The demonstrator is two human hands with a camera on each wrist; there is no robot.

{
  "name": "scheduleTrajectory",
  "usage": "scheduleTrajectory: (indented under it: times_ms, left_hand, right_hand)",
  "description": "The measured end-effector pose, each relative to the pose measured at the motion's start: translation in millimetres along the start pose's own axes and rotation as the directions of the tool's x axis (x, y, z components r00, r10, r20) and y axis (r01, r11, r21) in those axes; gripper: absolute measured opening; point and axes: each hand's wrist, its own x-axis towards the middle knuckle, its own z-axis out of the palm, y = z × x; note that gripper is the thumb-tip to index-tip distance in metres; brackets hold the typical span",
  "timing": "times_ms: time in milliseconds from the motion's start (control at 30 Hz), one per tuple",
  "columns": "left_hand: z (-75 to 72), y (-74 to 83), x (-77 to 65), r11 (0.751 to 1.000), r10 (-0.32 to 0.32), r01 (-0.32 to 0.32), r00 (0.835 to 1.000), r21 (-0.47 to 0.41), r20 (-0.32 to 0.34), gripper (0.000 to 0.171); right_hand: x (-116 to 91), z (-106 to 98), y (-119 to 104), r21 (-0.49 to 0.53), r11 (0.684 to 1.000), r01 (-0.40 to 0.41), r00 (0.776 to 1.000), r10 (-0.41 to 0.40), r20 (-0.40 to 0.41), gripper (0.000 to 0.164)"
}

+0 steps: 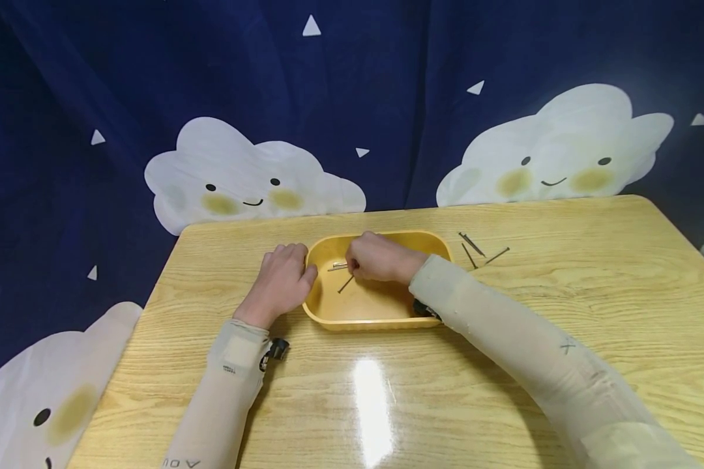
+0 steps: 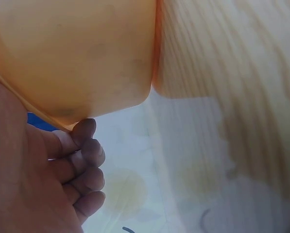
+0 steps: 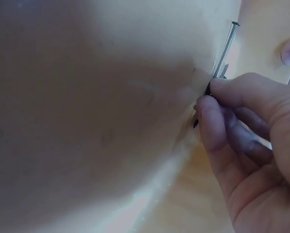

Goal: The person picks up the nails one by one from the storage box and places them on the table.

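One yellow tray [image 1: 375,323] is sitting on a wooden table [image 1: 592,326], toward its far edge. The left hand [image 1: 277,281] is gripping the tray's left end, its thumb lying over the rim and its fingers curling outside. The right hand [image 1: 380,258] is reaching into the tray and pinching a nail [image 3: 226,50] narrowly between thumb and forefinger; the head is jutting out on one side of the grip, the pointed tip showing on the other. More nails [image 1: 338,266] are lying on the tray floor just beside that hand. Several loose nails [image 1: 472,245] are resting on the table, near the tray's right end. Behind, a blue curtain [image 1: 387,85] is hanging, printed with smiling clouds [image 1: 240,163].
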Motion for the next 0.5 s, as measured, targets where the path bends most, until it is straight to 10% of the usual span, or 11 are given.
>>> scheduleTrajectory:
  times_ms: [500]
  left_hand:
    - [0.6,0.7,0.4,1.0,-0.005,0.005,1.0,-0.004,0.003,0.021]
  right_hand:
    - [-3.4,-2.3,-4.3,-0.019,1.0,-0.022,0.999,0.023,0.033,0.023]
